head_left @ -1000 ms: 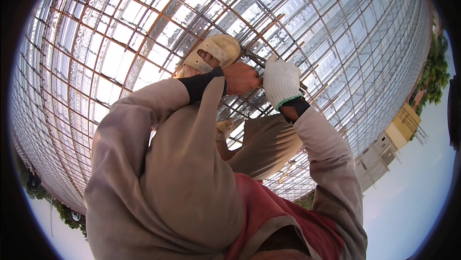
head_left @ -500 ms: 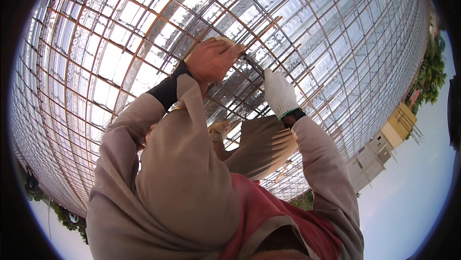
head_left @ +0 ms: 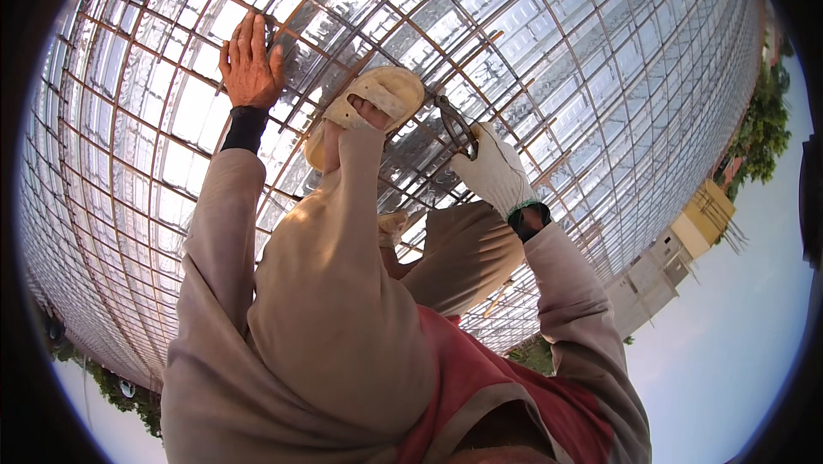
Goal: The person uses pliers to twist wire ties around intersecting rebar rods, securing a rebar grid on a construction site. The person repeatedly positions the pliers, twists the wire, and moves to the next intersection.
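Observation:
My bare left hand (head_left: 251, 65) reaches forward over the rebar grid (head_left: 159, 61), its fingers stretched out and lying against the bars. It appears to hold nothing. A dark band circles that wrist. In a white knitted glove, my right hand (head_left: 495, 168) is closed round the handles of dark metal pincers (head_left: 452, 119). The jaws of the pincers point forward, close above the bars to the right of my sandal (head_left: 387, 94). The palm side of the right hand is hidden.
Shiny corrugated metal decking (head_left: 514, 23) lies beneath the grid. My sandalled feet stand on the bars, knees bent. Beyond the right edge are trees (head_left: 759, 125), a yellow building block (head_left: 705, 211) and an unfinished grey building (head_left: 647, 280). Trees also edge the lower left.
My left hand has moved forward and left, from above the sandal to the bars, uncovering the sandal. My right hand has turned, and the pincers now show plainly.

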`<state>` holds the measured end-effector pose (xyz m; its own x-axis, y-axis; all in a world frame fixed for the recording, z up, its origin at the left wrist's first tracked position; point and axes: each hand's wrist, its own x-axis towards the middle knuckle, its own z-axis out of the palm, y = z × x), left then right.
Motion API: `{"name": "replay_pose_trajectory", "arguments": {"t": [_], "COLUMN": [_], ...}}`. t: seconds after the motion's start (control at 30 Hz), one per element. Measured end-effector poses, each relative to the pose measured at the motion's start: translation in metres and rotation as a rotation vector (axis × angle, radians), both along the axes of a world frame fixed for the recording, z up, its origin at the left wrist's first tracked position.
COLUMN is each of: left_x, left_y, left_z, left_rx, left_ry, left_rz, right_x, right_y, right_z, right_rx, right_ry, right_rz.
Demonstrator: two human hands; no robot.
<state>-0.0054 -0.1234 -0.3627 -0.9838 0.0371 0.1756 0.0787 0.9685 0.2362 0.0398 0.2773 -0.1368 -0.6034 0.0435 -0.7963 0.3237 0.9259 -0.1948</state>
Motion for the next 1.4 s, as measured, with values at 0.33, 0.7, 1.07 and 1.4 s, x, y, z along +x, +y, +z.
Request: {"name": "replay_pose_trajectory", "arguments": {"t": [0.33, 0.7, 1.07, 1.4], "left_x": [0.002, 0.001, -0.001, 0.0], "left_y": [-0.001, 0.0, 0.003, 0.0], "left_z": [-0.001, 0.003, 0.011, 0.011], "left_rx": [0.063, 0.084, 0.118, 0.123], "left_ry": [-0.018, -0.028, -0.072, -0.103], "left_rz": [0.031, 0.018, 0.031, 0.031], "right_x": [-0.027, -0.052, -0.052, -0.051], "right_y": [0.019, 0.001, 0.006, -0.012], "right_z": [-0.001, -0.006, 0.001, 0.033], "right_rx": [-0.228, 0.106, -0.103, 0.291], "right_ry": [-0.523, -0.379, -0.571, -0.102], "right_rz": [-0.334, 0.068, -0.256, 0.533]}}
